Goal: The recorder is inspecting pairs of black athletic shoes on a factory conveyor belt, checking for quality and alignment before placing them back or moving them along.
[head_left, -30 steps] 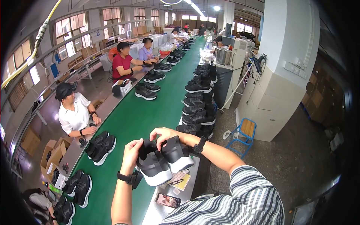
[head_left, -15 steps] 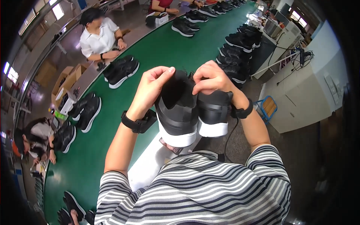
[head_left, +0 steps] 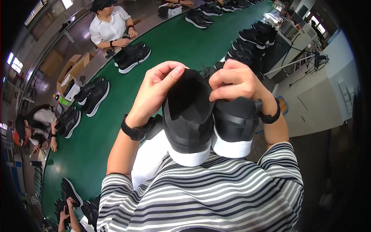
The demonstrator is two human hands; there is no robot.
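Observation:
A pair of black sneakers with white soles hangs in front of my chest, heels toward me. My left hand (head_left: 160,87) is closed on the collar of the left sneaker (head_left: 188,133), thumb on top at the rim. That shoe's dark opening faces up. My right hand (head_left: 237,83) is closed too, its fingertips pinching at the left sneaker's right collar edge. Just below this hand is the right sneaker (head_left: 235,125), close beside the other; how it is supported is hidden. Dark laces (head_left: 208,72) show beyond the shoes.
A green conveyor belt (head_left: 127,100) curves along my left, carrying several pairs of black sneakers (head_left: 133,58). Across it sits a person in white (head_left: 110,25); others work farther along. More shoes (head_left: 247,52) line the far right, near a pale cabinet (head_left: 309,100). A co-worker's hands (head_left: 67,208) hold a shoe at lower left.
Both sneakers have come nearer to my chest and slightly right, and look larger. My right hand has moved right and a little down. Lower left, the co-worker's hands have come further into view.

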